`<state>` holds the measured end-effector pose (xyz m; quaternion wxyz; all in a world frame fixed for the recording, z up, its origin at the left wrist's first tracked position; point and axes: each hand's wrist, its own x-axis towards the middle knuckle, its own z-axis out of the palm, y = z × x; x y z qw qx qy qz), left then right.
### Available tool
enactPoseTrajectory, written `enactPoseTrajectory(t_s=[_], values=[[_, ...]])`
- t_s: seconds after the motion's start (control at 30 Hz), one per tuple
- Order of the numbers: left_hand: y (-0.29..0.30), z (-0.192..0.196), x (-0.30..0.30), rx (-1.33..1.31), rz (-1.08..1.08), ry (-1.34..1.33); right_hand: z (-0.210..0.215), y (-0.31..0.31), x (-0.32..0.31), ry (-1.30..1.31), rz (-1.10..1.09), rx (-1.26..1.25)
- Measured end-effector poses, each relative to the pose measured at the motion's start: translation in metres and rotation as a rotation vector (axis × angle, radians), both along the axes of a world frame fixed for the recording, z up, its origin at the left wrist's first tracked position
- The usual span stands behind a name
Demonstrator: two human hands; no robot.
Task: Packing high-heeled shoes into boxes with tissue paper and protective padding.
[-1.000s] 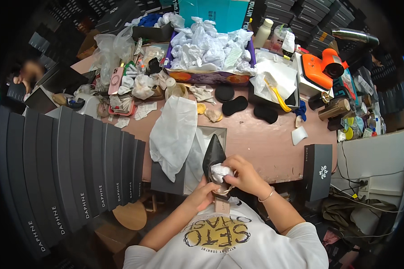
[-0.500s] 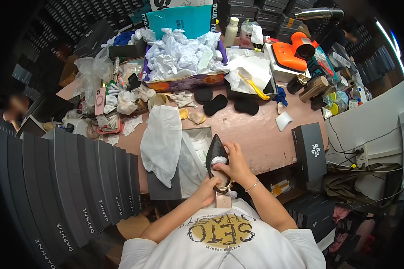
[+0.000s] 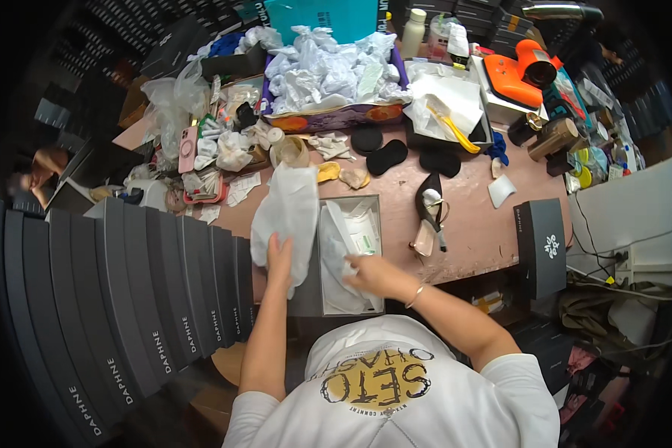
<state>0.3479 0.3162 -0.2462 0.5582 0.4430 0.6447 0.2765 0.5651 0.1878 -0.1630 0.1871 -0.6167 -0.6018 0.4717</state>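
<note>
My left hand (image 3: 278, 261) is closed on the lower left side of a white translucent bag (image 3: 297, 205), its fingertips against the material. Just right of it lies an open grey shoebox (image 3: 381, 224) with white tissue paper (image 3: 336, 272) and a small white packet (image 3: 363, 231) inside. Over the box's right edge reaches my right hand (image 3: 377, 276), fingers bent and a little apart above the tissue; nothing shows in them. A black pointed heeled shoe (image 3: 428, 201) lies on the table right of the box, toe away from me, white stuffing in its toe and a tag at its heel.
A row of dark shoeboxes (image 3: 119, 291) stands at the left. Behind lie black pads (image 3: 387, 157) and a purple bin of crumpled paper (image 3: 336, 113). A dark box (image 3: 541, 250) stands at the right table edge, an orange device (image 3: 517, 78) at the far right.
The shoe has left both hands and now lies on the table to the right. My left hand has moved to the white bag, my right over the shoebox. The view has shifted.
</note>
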Motion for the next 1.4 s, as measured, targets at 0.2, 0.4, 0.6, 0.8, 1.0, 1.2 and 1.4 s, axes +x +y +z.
enactPoseTrajectory(t_s=[0.2, 0.4, 0.6, 0.8, 1.0, 1.2, 1.4], values=[[-0.044, 0.045, -0.010, 0.307, -0.223, -0.147, -0.118, -0.026, -0.046, -0.132, -0.342, 0.189], [-0.049, 0.096, 0.019, -0.061, -0.112, -0.401, 0.003, -0.029, -0.017, 0.225, -0.174, 0.267], [-0.038, 0.101, 0.018, -0.347, 0.227, -0.872, 0.056, -0.016, -0.003, -0.453, 0.104, 0.828], [-0.025, 0.066, 0.012, -0.282, 0.455, -0.921, 0.047, -0.015, -0.075, -0.350, 0.041, 1.038], [-0.009, 0.132, 0.008, -0.215, 0.202, -1.002, 0.107, -0.028, -0.001, -0.184, -0.110, 0.648], [-0.040, 0.137, 0.019, 0.132, -0.214, -0.939, 0.040, -0.030, -0.005, 0.934, -0.449, 0.047], [-0.123, 0.059, 0.030, 0.374, -0.494, -0.193, 0.024, -0.043, -0.051, 0.761, -0.555, 0.095]])
